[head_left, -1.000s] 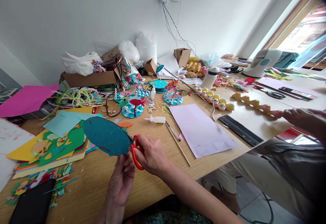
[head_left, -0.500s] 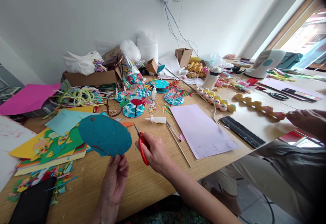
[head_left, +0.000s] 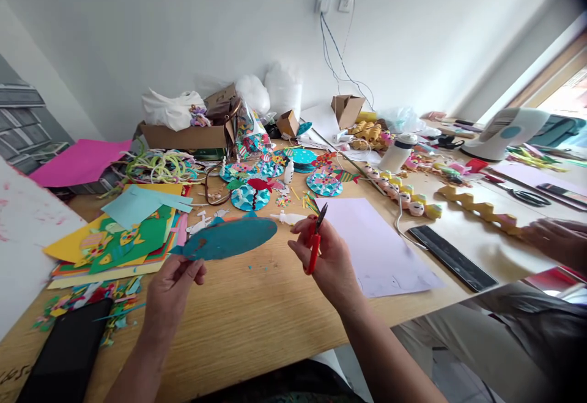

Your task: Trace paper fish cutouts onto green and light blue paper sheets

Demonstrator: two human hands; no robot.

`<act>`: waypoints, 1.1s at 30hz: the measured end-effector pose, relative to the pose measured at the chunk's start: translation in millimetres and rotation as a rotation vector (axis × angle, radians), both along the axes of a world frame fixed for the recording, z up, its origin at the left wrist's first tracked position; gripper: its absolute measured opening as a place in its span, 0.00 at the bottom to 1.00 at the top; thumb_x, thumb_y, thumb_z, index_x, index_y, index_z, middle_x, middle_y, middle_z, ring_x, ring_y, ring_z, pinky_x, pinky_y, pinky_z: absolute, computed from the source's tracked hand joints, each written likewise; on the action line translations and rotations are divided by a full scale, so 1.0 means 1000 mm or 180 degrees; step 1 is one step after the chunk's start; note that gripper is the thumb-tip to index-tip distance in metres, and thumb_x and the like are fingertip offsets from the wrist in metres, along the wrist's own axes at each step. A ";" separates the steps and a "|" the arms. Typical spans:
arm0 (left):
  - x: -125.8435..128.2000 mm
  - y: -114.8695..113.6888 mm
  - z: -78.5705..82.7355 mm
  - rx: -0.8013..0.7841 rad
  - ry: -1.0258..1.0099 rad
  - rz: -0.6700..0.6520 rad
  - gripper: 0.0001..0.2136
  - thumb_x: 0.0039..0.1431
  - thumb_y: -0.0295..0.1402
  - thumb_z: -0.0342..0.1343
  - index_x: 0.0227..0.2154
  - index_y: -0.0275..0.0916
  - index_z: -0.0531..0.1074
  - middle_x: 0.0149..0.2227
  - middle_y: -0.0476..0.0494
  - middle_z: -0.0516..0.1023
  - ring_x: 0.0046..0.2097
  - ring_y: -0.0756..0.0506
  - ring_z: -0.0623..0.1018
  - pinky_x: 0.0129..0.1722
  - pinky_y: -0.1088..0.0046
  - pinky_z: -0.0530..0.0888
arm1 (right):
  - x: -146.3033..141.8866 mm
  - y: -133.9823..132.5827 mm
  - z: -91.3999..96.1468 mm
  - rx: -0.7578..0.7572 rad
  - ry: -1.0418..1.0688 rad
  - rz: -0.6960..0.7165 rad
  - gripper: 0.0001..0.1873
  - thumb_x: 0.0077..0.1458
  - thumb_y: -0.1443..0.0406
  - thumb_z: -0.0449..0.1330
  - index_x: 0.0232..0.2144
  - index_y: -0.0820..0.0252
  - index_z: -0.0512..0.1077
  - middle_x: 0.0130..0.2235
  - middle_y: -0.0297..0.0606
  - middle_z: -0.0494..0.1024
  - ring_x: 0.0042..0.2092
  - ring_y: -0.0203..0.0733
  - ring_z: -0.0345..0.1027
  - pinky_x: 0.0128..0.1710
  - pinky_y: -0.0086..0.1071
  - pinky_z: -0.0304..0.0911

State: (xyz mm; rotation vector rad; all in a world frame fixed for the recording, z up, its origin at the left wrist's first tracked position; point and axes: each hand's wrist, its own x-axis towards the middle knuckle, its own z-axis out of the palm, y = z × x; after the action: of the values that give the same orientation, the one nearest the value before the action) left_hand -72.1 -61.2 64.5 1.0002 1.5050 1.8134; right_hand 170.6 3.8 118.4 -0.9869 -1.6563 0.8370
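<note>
The teal paper oval is held tilted almost flat, left of the lilac sheet, its near edge pinched by the left hand. The right hand, at the sheet's left edge, is closed round red scissors, tips up. Trimming would likely go best with a pinch nearer the cut. Half a second ago the oval faced the camera with the scissors just beside it; now they are apart.

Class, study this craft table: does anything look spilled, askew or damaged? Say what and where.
Coloured paper scraps lie strewn at the near left edge of the table. The teal oval in the left hand has a ragged, brown-marked end. Red scissors in the right hand point upward.
</note>
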 end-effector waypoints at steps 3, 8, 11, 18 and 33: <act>-0.007 0.002 0.002 -0.0018 0.0738 -0.0217 0.06 0.45 0.33 0.63 0.24 0.37 0.73 0.23 0.50 0.73 0.23 0.51 0.72 0.23 0.78 0.70 | -0.002 0.000 0.013 0.0202 -0.0144 0.0110 0.07 0.49 0.66 0.60 0.34 0.57 0.67 0.34 0.34 0.73 0.31 0.34 0.62 0.34 0.30 0.60; -0.013 0.003 -0.002 0.0019 0.1012 -0.0297 0.06 0.49 0.35 0.60 0.30 0.40 0.72 0.26 0.52 0.73 0.24 0.51 0.73 0.24 0.76 0.72 | -0.006 0.002 0.016 0.0433 -0.0399 0.0193 0.06 0.50 0.66 0.60 0.33 0.58 0.67 0.31 0.32 0.72 0.30 0.33 0.62 0.32 0.27 0.58; -0.013 0.004 -0.008 -0.0029 0.0608 -0.0248 0.07 0.48 0.35 0.61 0.31 0.40 0.72 0.24 0.53 0.74 0.25 0.51 0.73 0.24 0.76 0.73 | -0.007 0.002 0.013 0.0506 -0.0634 0.0099 0.05 0.51 0.65 0.60 0.31 0.59 0.66 0.28 0.32 0.70 0.29 0.33 0.60 0.30 0.26 0.56; -0.005 0.006 -0.001 -0.0113 -0.0168 -0.0281 0.11 0.41 0.35 0.65 0.26 0.38 0.71 0.21 0.53 0.74 0.23 0.51 0.72 0.20 0.78 0.70 | 0.001 0.005 0.006 0.0569 -0.0924 0.0106 0.08 0.51 0.65 0.58 0.25 0.59 0.62 0.27 0.32 0.69 0.27 0.32 0.56 0.28 0.27 0.53; -0.001 0.008 -0.005 -0.0310 0.0206 -0.0624 0.10 0.46 0.38 0.62 0.28 0.38 0.71 0.19 0.52 0.73 0.22 0.51 0.70 0.20 0.77 0.70 | -0.004 0.010 0.018 0.0370 -0.0593 0.0128 0.05 0.48 0.69 0.60 0.31 0.58 0.68 0.28 0.30 0.70 0.28 0.32 0.57 0.29 0.25 0.55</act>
State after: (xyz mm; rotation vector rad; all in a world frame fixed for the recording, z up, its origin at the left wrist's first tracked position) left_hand -72.9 -53.3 59.6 1.1261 1.4632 1.5707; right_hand 166.9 13.5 136.1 -0.9769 -1.8673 0.6831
